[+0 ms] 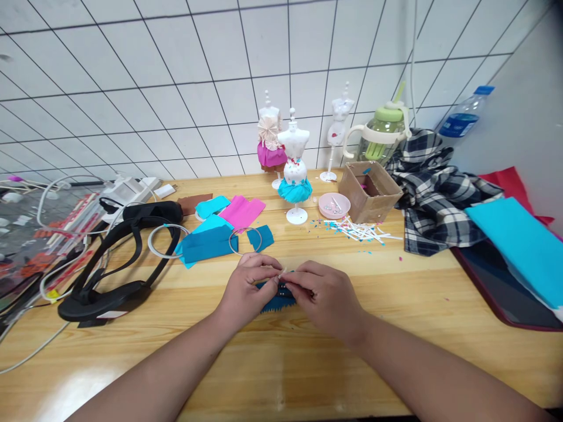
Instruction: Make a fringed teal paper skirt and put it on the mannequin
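Note:
My left hand (250, 284) and my right hand (323, 293) meet over the middle of the wooden table, fingertips nearly touching. Between them lies a dark blue piece (278, 302) with a jagged lower edge and small light dots. The fingers of both hands are pinched at its top edge, where a tiny pale strip sticks up. Fingers cover part of the piece. Behind the hands stands a small white dress form (294, 143) with a bright blue skirt (295, 190).
Left are a black headset strap (136, 287), cables, coloured sheets (209, 243) and a ring (152, 241). Behind stand two more dress forms (269, 132) (336, 126). Right are a pink dish (328, 212), white sticks (363, 230), cardboard box (380, 202), jug, checked cloth (433, 205) and dark tray (492, 293).

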The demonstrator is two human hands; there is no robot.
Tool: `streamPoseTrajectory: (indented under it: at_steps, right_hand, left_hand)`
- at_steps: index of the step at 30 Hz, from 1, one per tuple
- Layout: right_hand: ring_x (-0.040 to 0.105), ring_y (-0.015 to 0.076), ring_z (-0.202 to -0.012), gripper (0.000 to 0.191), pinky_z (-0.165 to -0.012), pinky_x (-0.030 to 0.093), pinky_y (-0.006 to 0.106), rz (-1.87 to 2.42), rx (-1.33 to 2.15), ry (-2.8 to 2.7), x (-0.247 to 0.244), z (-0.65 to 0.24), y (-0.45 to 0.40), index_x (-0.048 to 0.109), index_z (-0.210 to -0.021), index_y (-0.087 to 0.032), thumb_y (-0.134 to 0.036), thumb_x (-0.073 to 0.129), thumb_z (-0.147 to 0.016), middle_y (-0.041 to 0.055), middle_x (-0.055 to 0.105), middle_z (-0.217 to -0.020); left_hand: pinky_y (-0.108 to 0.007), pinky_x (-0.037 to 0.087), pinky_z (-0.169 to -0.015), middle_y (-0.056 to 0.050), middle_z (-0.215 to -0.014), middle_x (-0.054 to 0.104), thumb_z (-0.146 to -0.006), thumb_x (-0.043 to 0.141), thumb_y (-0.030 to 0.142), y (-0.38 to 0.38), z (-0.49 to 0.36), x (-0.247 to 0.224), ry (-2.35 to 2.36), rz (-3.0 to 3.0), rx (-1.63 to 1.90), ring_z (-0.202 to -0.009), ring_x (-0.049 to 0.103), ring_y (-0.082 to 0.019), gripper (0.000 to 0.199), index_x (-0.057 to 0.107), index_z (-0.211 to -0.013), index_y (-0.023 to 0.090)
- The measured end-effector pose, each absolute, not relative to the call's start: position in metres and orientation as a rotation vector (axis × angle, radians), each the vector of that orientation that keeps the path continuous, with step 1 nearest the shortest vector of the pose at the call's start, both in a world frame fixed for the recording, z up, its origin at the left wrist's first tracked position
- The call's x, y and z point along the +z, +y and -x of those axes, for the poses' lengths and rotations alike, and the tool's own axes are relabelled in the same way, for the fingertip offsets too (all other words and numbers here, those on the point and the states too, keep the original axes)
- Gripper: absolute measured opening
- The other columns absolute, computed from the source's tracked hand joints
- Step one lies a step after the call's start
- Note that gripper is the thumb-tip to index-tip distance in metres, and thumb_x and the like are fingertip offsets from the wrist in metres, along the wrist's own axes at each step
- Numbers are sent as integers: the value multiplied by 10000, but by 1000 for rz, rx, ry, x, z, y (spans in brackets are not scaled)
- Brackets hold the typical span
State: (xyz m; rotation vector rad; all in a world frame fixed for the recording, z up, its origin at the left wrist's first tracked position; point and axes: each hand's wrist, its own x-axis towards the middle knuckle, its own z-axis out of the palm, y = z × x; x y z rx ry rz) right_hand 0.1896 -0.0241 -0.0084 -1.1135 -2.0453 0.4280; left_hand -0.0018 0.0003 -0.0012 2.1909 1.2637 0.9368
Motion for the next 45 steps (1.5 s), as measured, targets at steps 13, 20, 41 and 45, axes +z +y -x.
streamPoseTrajectory:
  at_steps: [13, 20, 41, 45]
  right_hand:
    - [590, 107, -628, 88, -570, 434, 229, 1257, 568, -1943, -9, -186, -22, 720, -841, -224, -199, 636, -828, -12, 688, -802]
    - [591, 108, -621, 127, -572, 445, 229, 1239, 573, -1950, -9, -188, -21, 743, -908, -244, -242, 625, -861, -4, 699, -818]
    - [666, 130, -792, 229, -710, 486, 235, 1115, 416, -2123, -12, -191, -25, 730, -1079, -249, -235, 560, -926, 18, 730, -907]
    - [665, 129, -794, 199, -712, 483, 235, 1146, 430, -2085, -11, -191, -25, 731, -1045, -247, -234, 590, -905, 10, 729, -910]
  left_hand:
    - [-366, 386, -757, -10, -784, 667, -770, 633, 249, -7, -3, -2, 1418, -2256, 851, -813, 577, -191, 136, 710, -660, 234]
    - [-373, 395, -785, -15, -829, 684, -837, 602, 279, -6, -2, -1, 1372, -2233, 838, -843, 579, -193, 181, 736, -719, 247]
    - [-361, 471, -809, -22, -804, 732, -799, 583, 195, 2, 1, 0, 1252, -2150, 905, -808, 636, -184, 188, 746, -712, 230]
    - [-357, 456, -794, -18, -807, 722, -820, 590, 230, 0, 1, -1, 1282, -2175, 867, -811, 623, -183, 189, 753, -724, 240]
